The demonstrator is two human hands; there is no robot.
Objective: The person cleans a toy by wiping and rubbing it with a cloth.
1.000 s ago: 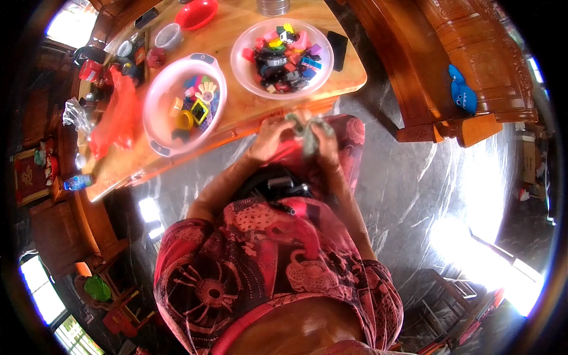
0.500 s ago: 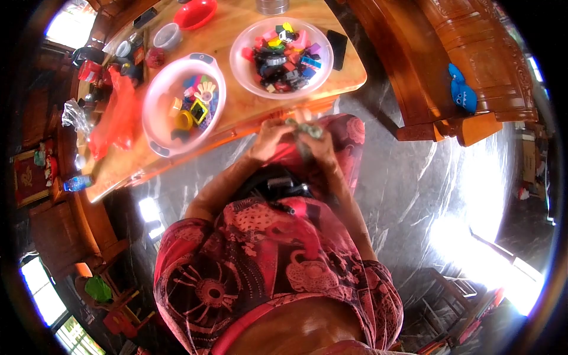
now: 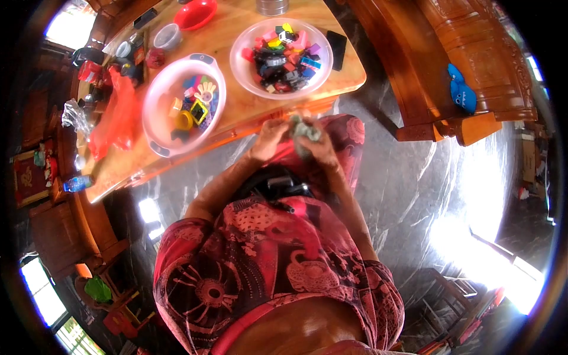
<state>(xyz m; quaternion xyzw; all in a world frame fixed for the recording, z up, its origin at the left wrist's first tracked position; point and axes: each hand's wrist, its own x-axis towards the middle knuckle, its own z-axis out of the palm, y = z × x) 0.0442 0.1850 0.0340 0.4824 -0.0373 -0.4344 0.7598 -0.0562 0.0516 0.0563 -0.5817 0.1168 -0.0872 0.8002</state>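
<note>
Over my lap, just off the table's front edge, my right hand [image 3: 324, 149] is closed round a crumpled grey-green cloth [image 3: 303, 131]. My left hand [image 3: 270, 141] is beside it, fingers bent and pressed together against the cloth's left side. Whatever sits between the left fingers is blurred and too small to name. Beyond my hands on the table stands a round whitish bowl [image 3: 238, 70] of toy pieces in many colours. A white oval basin [image 3: 155, 106] to its left holds more toys, among them a yellow-framed piece and a cream hand-shaped one.
On the wooden table [image 3: 236, 127] lie a black phone [image 3: 336, 49], a red bowl [image 3: 196, 14], a small clear bowl [image 3: 167, 36] and a red plastic bag [image 3: 118, 118]. A blue bottle [image 3: 77, 183] is at the left edge. A wooden bench [image 3: 408, 77] stands to the right.
The cloth has shifted and bunched up between my hands, so more of it shows. Both hands stay at nearly the same place over my lap. The bowl and basin have not moved.
</note>
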